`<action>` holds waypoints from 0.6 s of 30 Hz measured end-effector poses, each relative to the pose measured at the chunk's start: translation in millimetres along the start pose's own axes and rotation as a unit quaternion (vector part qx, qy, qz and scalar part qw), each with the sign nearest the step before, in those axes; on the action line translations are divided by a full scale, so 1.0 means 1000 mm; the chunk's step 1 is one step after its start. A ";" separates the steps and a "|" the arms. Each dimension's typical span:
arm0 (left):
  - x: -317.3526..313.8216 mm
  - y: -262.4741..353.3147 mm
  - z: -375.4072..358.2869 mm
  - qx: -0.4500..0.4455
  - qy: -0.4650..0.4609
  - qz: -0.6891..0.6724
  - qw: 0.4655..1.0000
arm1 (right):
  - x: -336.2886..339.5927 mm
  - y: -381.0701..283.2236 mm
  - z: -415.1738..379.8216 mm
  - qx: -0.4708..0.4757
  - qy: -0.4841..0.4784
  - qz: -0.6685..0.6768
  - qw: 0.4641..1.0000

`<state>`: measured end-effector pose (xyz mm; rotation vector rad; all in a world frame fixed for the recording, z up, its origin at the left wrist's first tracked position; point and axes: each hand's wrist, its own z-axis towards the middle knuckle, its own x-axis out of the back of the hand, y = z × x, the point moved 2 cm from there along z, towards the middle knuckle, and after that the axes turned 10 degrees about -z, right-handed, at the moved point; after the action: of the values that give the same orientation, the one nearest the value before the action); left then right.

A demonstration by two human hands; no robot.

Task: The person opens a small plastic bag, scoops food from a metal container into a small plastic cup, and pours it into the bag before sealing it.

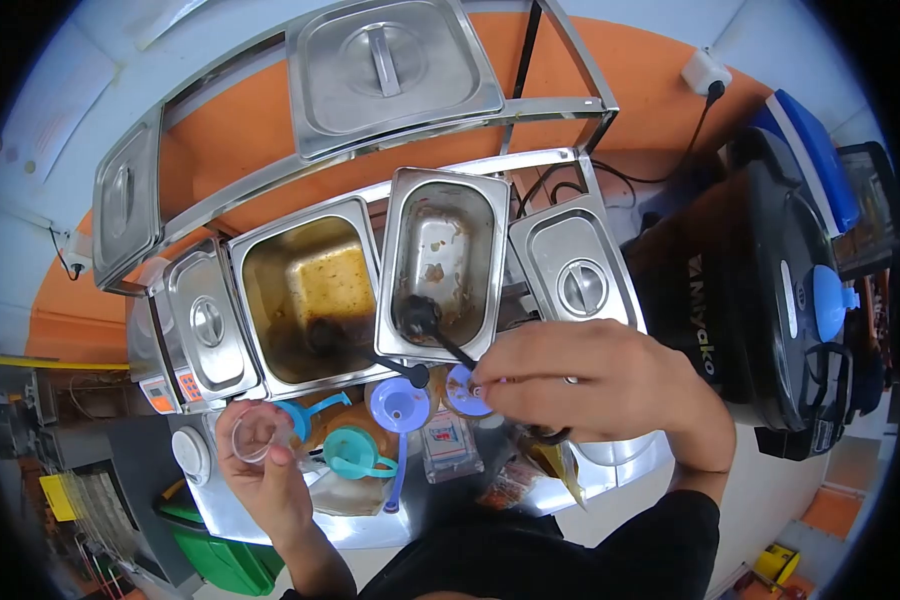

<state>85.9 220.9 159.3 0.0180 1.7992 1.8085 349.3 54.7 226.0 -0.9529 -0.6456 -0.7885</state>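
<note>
My left hand [275, 490] is closed around a small clear plastic cup [258, 433] at the lower left, its mouth tilted up. My right hand [600, 375] grips the handle of a black ladle [420, 316]. The ladle's bowl hangs in the near part of a tilted steel food pan [394, 270] with brown residue and a few scraps on its bottom. Left of it, a second steel pan [242, 262] holds some brownish liquid. Another black ladle [395, 369] rests in that pan, its handle reaching over the near rim.
Along the counter front lie a lavender scoop [401, 440], a teal scoop [348, 454], a blue scoop [297, 420] and a plastic packet [452, 447]. Lidded pans [207, 322] [582, 285] flank the open ones. A black Miyako appliance [745, 290] stands right; a steel rack [560, 106] rises behind.
</note>
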 end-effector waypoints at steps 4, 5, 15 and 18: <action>0.006 0.002 -0.003 -0.009 0.023 -0.012 1.000 | -0.011 0.012 -0.002 -0.014 -0.095 -0.018 0.995; 0.007 0.002 -0.003 -0.009 0.025 -0.012 1.000 | -0.008 0.014 0.000 -0.012 -0.097 -0.017 0.995; 0.019 -0.001 -0.006 -0.011 0.035 0.007 0.999 | -0.026 0.036 0.011 -0.048 -0.088 -0.084 0.991; 0.024 0.000 -0.008 -0.010 0.035 0.014 0.999 | -0.017 0.029 0.007 -0.046 -0.110 -0.011 0.993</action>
<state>62.9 223.1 149.1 -0.0282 1.8377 1.8679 362.9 76.4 202.5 -1.1288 -0.8172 -0.7435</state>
